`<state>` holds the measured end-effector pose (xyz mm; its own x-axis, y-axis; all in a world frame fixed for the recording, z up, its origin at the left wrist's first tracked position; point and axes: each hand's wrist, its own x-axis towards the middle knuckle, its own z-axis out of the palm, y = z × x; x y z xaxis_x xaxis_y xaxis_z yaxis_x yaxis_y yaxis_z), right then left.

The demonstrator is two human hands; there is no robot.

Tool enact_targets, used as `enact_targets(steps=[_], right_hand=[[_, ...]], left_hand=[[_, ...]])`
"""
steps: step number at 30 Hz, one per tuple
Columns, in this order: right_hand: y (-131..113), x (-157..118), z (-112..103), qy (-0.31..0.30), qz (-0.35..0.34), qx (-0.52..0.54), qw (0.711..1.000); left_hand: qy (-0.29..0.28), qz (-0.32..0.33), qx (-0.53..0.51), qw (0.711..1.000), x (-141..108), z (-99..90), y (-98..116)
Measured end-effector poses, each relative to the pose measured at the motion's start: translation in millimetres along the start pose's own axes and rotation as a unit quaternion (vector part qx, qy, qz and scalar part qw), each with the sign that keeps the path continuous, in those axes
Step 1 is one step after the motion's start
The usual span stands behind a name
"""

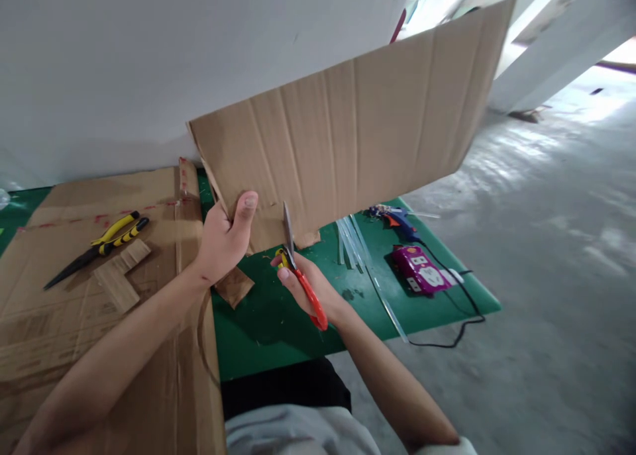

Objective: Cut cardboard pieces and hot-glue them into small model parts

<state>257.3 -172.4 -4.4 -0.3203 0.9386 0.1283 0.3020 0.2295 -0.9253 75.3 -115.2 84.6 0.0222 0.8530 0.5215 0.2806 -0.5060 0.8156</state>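
A large creased cardboard sheet [387, 117] is held up, tilted, above the green table. My left hand [224, 240] is closed on its lower left corner, thumb lying across the front face. In my right hand [311, 283] are scissors [289, 233] with a red and yellow handle, gripped near the sheet's lower edge. Their blade points up and lies against the cardboard beside a short cut line. Part of the fingers of both hands is hidden. Below the sheet, a small cardboard scrap [234, 287] rests on the table.
Flattened cardboard [154, 362] covers the left side, bearing long-nose pliers [97, 248] and an L-shaped cardboard piece [119, 279]. On the green table [268, 339] lie clear glue sticks [352, 243], a blue glue gun [400, 222] and a purple power strip [420, 269] with a black cord. A wall stands behind.
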Motion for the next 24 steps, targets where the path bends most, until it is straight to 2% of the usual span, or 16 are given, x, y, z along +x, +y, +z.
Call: enact_targets(steps=[8,20,24], right_hand=[[25.8,4.8,15.7,0.057,-0.007,0.018,0.998],[26.5,2.6,16.2,0.069,0.008,0.016,0.997],[28.1,2.9,18.1,0.08,0.014,0.018,0.997]], left_hand=[[-0.002,-0.007,0.01,1.0,-0.5,6.4,-13.6],[-0.02,-0.004,0.004,1.0,-0.7,6.6,-18.7],[-0.007,0.0,-0.001,1.0,0.2,6.7,-20.7]])
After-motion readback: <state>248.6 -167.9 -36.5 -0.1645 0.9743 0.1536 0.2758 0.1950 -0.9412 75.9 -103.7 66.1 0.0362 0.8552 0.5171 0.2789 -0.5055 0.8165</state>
